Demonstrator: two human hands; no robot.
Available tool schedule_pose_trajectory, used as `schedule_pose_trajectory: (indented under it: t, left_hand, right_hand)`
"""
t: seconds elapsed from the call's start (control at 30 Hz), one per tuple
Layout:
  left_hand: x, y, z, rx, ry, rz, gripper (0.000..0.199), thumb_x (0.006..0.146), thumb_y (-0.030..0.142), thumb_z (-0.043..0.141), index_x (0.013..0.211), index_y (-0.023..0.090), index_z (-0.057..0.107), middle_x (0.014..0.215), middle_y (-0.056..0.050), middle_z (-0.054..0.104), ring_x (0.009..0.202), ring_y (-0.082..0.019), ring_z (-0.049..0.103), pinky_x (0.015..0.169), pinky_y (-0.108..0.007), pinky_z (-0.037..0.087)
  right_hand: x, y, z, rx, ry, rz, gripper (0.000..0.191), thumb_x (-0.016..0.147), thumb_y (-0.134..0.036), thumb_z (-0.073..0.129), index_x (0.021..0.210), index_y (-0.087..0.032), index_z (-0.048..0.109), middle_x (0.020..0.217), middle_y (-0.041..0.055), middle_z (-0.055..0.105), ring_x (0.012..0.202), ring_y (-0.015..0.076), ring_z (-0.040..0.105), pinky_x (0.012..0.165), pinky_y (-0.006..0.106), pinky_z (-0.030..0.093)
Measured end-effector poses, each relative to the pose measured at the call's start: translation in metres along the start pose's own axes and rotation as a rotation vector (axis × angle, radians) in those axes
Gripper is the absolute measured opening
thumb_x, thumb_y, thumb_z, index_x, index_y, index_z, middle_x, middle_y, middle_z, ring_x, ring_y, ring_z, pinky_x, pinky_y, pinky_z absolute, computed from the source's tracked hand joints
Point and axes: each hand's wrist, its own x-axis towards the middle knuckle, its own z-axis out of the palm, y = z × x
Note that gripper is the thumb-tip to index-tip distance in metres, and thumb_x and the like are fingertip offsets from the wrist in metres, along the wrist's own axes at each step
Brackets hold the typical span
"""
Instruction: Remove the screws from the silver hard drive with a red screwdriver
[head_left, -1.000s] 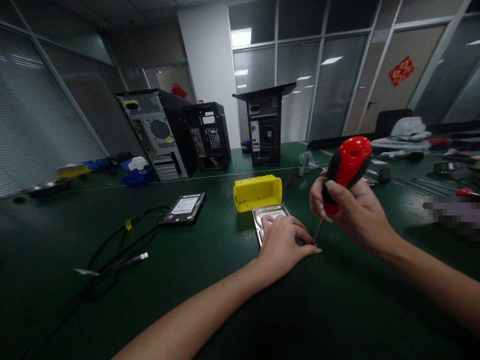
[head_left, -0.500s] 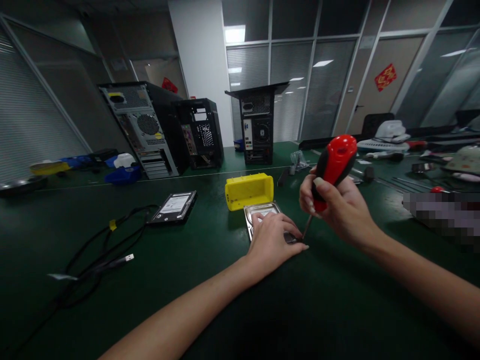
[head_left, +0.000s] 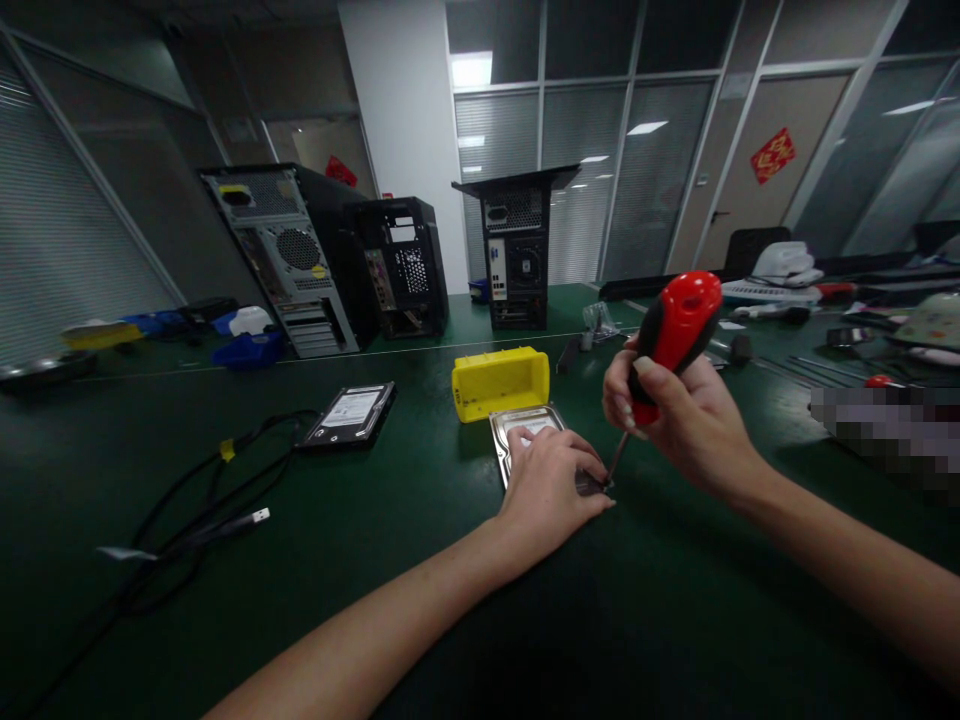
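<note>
A silver hard drive [head_left: 501, 428] lies on the green table in front of me, partly covered by my left hand [head_left: 551, 475]. The fingers of that hand rest over the drive and hold it by its near right end. My right hand [head_left: 675, 400] is wrapped round the red and black handle of a screwdriver [head_left: 686, 315]. Its shaft slants down to the left, and the tip meets the drive's near right corner beside my left fingers. Whether a screw sits under the tip I cannot make out.
Just behind the drive a yellow bin [head_left: 501, 385] lies on its side. To the left are a second hard drive [head_left: 351, 415] and a black USB cable [head_left: 202, 525]. Computer cases [head_left: 517, 250] stand at the back. Tools and a white glue-gun-like object [head_left: 784, 265] lie at the right.
My right hand and the screwdriver have shifted very slightly right, with the tip still at the drive's corner. My left thumb has drawn in a little lower.
</note>
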Motion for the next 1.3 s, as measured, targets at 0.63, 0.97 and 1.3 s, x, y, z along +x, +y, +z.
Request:
schedule_pose_trajectory:
  t: [0.63,0.97,1.3]
  left_hand:
    - [-0.0002,-0.003,0.0024,0.0,0.023,0.023,0.013,0.071,0.037,0.074,0.079,0.027,0.07,0.098,0.003,0.068,0.099,-0.024,0.054,0.082,-0.043,0.025]
    - [-0.0003,-0.0031,0.0019,-0.008,0.035,0.03,0.015,0.071,0.038,0.074,0.079,0.026,0.07,0.097,0.004,0.068,0.098,-0.022,0.055,0.082,-0.042,0.024]
    - [0.0015,-0.0024,0.001,-0.004,0.018,0.011,0.015,0.069,0.036,0.076,0.079,0.026,0.071,0.098,0.004,0.068,0.099,-0.023,0.055,0.084,-0.044,0.025]
  right_hand:
    - [-0.0015,0.0013,-0.0006,-0.005,-0.016,-0.028,0.019,0.086,-0.033,0.055,0.098,-0.022,0.045,0.066,-0.0044,0.051,0.054,0.0097,0.045,0.046,0.024,0.038]
    - [-0.0025,0.0,0.0,-0.014,-0.028,-0.039,0.02,0.087,-0.032,0.055,0.1,-0.022,0.044,0.067,-0.0045,0.051,0.055,0.0095,0.045,0.047,0.025,0.038]
    - [-0.0024,-0.0027,0.0023,-0.05,-0.007,-0.021,0.023,0.084,-0.036,0.057,0.098,-0.023,0.044,0.066,-0.0041,0.05,0.054,0.0092,0.046,0.048,0.024,0.038]
